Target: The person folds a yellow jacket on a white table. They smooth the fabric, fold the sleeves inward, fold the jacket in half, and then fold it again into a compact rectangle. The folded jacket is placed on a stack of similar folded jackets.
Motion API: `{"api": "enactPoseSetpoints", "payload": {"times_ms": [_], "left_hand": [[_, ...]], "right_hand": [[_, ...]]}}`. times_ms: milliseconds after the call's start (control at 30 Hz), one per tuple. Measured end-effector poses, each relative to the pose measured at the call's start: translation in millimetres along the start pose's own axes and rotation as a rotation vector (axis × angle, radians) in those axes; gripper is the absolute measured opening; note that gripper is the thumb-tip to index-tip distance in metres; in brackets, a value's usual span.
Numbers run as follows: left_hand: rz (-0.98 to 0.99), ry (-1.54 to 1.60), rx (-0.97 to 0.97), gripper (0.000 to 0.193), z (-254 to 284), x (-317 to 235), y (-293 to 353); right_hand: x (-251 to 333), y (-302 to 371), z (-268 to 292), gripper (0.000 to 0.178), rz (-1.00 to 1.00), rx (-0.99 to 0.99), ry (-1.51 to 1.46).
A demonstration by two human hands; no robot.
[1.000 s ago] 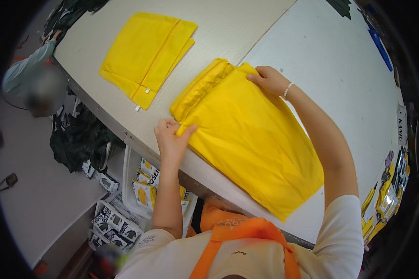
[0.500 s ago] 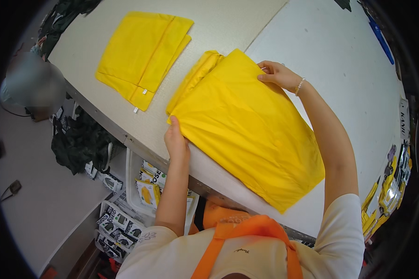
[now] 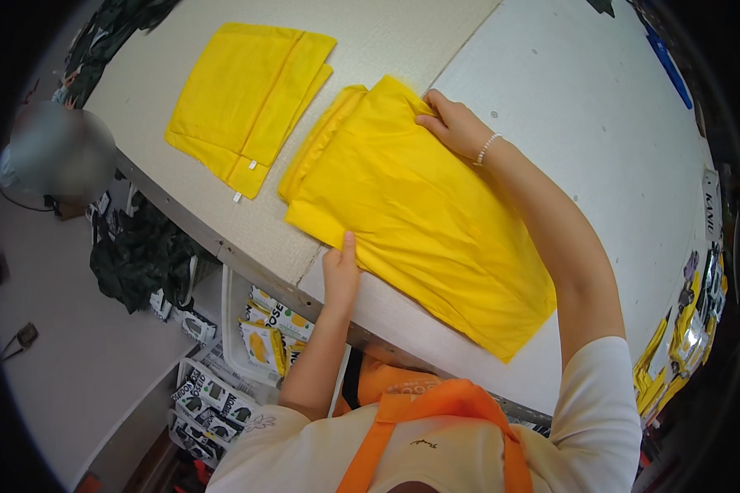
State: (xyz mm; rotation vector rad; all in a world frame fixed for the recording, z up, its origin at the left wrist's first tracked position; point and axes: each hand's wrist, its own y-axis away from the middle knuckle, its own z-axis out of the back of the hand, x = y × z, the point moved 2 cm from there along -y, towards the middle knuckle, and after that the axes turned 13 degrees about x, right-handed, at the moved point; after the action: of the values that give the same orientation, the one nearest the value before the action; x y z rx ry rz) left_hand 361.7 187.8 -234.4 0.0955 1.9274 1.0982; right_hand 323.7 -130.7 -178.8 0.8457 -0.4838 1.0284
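Observation:
A folded yellow fabric piece [image 3: 436,222], perhaps a garment, lies slantwise on the table, wrinkled along its middle. My left hand [image 3: 342,271] grips its near left edge, thumb on top and the other fingers hidden below. At the far upper corner my right hand [image 3: 456,127] is closed on the edge, with a beaded bracelet on the wrist. A second yellow folded piece [image 3: 242,99] rests flat to the left, apart from both hands, with small white tags [image 3: 237,197] at its near end.
The table [image 3: 617,205] has a seam and a metal front edge. Below it stand a white bin [image 3: 234,329] of packets and a basket of packets [image 3: 210,403]. Dark cloth [image 3: 144,255] hangs at the left, near another person [image 3: 62,152]. Yellow packets [image 3: 674,353] lie far right.
The fabric piece has shifted slightly left and away from me with my right hand. My left hand has slid along the near edge to the right, and wrinkles have formed.

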Motion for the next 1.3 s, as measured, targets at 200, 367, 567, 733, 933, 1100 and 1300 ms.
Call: {"api": "enactPoseSetpoints", "payload": {"times_ms": [200,367,567,733,933,1100,1300], "left_hand": [[-0.932,-0.825,-0.701,0.051,-2.6,-76.8,31.6],[-0.828,-1.637,-0.179,0.064,-43.0,-127.8,-12.5],[-0.781,-1.739,-0.062,0.065,-38.3,-104.1,-54.3],[-0.758,-1.800,-0.051,0.067,-42.0,-96.7,-69.9],[-0.842,-1.874,-0.107,0.060,-107.5,-92.0,-10.4],[-0.968,-1.528,0.259,0.060,-167.4,-44.5,31.0],[-0.972,-1.603,0.282,0.060,-166.9,-24.5,-12.0]], "right_hand": [[-3.3,-11.8,-3.4,0.035,-0.200,0.054,0.022],[29.1,-4.4,-4.5,0.051,0.087,-0.323,0.366],[10.2,-24.0,-50.4,0.055,-0.036,-0.155,0.681],[-3.9,4.3,-13.7,0.054,0.035,-0.233,0.184],[-66.5,276.1,-0.5,0.038,-0.364,-0.726,0.159],[-64.2,368.1,-127.0,0.069,-0.619,-0.734,-0.905],[-57.7,358.4,-143.9,0.074,-0.431,-0.842,-0.503]]}}
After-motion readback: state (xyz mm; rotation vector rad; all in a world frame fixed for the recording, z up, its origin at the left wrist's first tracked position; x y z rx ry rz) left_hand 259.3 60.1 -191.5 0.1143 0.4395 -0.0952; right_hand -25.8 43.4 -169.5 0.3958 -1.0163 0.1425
